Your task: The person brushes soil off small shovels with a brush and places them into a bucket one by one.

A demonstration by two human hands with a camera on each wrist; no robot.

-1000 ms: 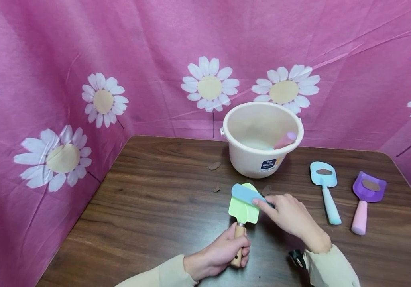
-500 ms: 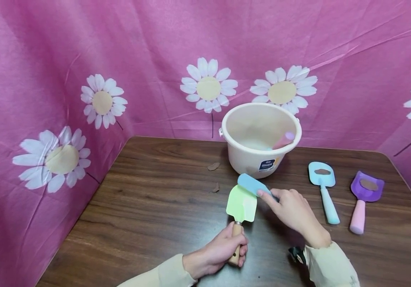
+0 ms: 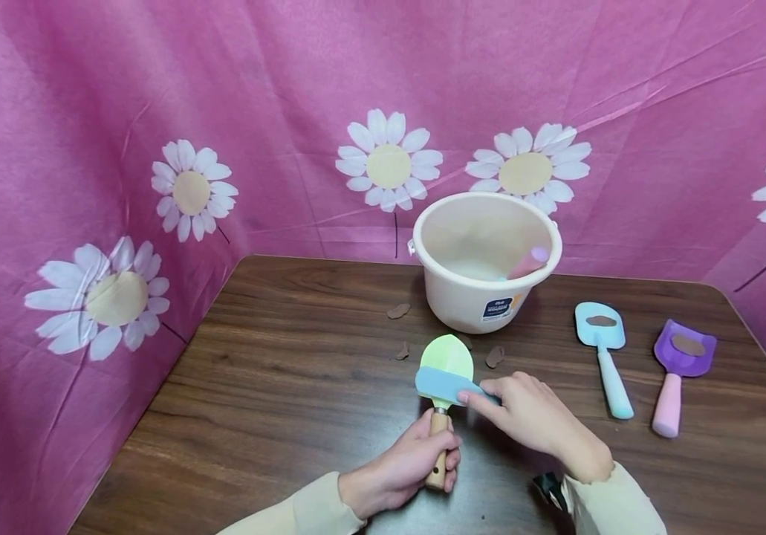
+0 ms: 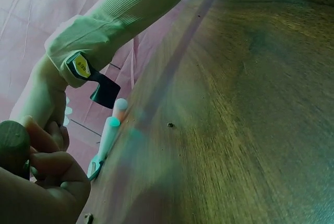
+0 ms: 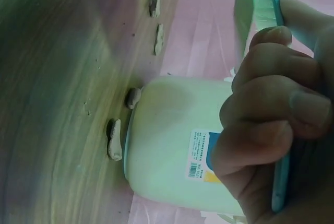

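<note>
My left hand (image 3: 404, 467) grips the wooden handle of a small hand trowel (image 3: 451, 351) with a light green blade, blade pointing away. In the left wrist view the round handle end (image 4: 13, 143) shows in the curled fingers. Pinched in my right hand (image 3: 535, 416) is a flat blue scraper (image 3: 439, 383) with a rounded end, laid across the lower part of the green blade. The right wrist view shows its thin handle (image 5: 281, 185) passing under the curled fingers. The blade behind the scraper is hidden.
A cream bucket (image 3: 446, 297) with a pink-handled thing (image 3: 530, 261) inside stands behind. Right of it lie a light blue shovel (image 3: 613, 383) and a purple shovel (image 3: 669, 405), each with a brown patch on its blade. Several brown clay-like bits (image 3: 495, 357) lie near the bucket.
The blue scraper has gone from across the trowel blade to its upper right edge, then back down toward the handle end. The left hand keeps its grip on the trowel, whose blade has turned slightly.
</note>
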